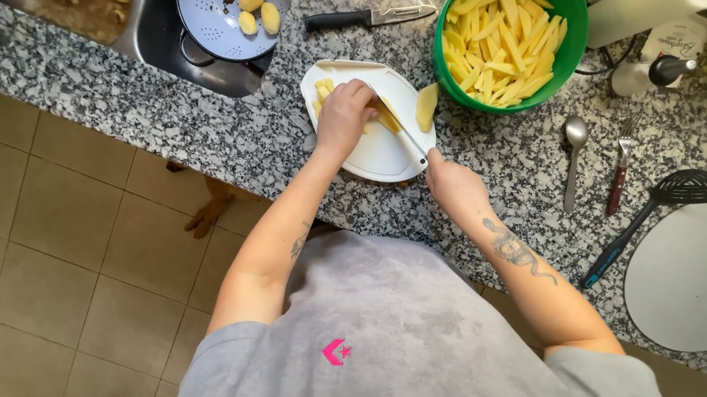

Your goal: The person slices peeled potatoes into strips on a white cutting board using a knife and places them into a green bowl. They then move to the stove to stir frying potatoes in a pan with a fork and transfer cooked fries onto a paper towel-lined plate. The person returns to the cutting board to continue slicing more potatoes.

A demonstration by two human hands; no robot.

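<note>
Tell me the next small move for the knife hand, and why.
Probably draw the knife down through the potato piece under the left hand. The right hand has the blade laid across it on the white board, cut sticks lie beside it, and a half waits.

Counts around the white cutting board (376, 155)

Three peeled potatoes (259, 9) above-left; two knives (369, 17); one spoon (574, 155), one fork (621, 170) to its right.

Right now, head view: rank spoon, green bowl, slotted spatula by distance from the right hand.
From the right hand:
1. Spoon, just to its right on the counter.
2. Green bowl of potato sticks, up behind it.
3. Slotted spatula, far right.
</note>
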